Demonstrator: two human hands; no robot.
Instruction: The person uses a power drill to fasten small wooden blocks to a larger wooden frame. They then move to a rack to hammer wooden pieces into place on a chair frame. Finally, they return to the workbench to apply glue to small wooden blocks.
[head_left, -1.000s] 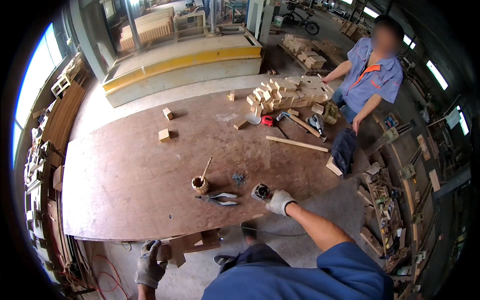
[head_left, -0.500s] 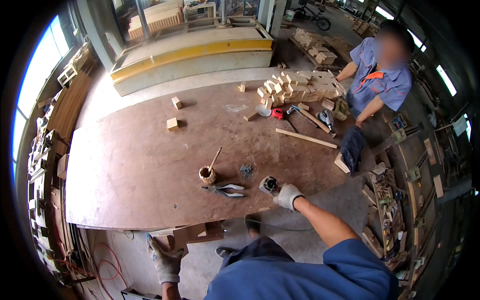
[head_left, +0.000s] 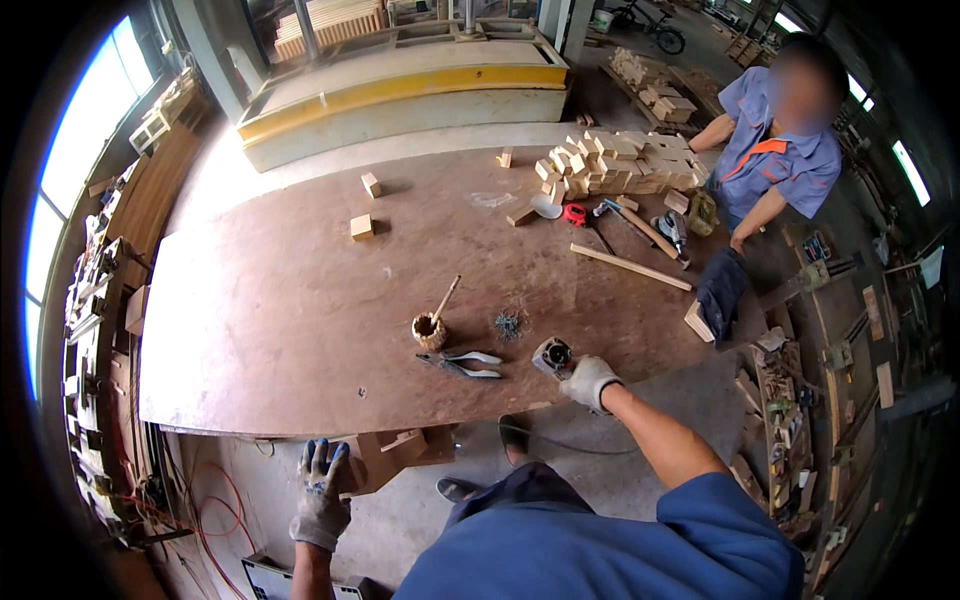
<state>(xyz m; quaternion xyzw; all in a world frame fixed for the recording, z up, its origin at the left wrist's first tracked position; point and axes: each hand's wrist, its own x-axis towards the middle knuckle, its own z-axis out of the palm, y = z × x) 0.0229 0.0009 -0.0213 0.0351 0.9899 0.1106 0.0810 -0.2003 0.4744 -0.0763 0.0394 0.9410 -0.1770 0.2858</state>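
Observation:
My right hand (head_left: 590, 381), in a grey work glove, is closed around a small cylindrical power tool (head_left: 552, 356) lying near the front edge of the brown table (head_left: 280, 300). A cord runs from the tool down past the table edge. My left hand (head_left: 321, 492), also gloved, hangs below the table with fingers spread and holds nothing; it is close to some wooden blocks (head_left: 392, 452) under the table. Left of the tool lie pliers (head_left: 462, 364), a pile of small nails (head_left: 509, 324) and a small wooden cup with a stick in it (head_left: 431, 326).
A person in a blue shirt (head_left: 775, 150) stands at the far right corner beside stacked wooden blocks (head_left: 610, 165). A hammer (head_left: 640, 224), a wooden slat (head_left: 630, 267), a dark cloth (head_left: 718, 288) and two loose blocks (head_left: 365, 205) lie on the table. Cluttered shelves flank both sides.
My view has shifted closer to the table. My right hand stays on the power tool; my left hand has risen slightly beneath the table edge with its fingers spread.

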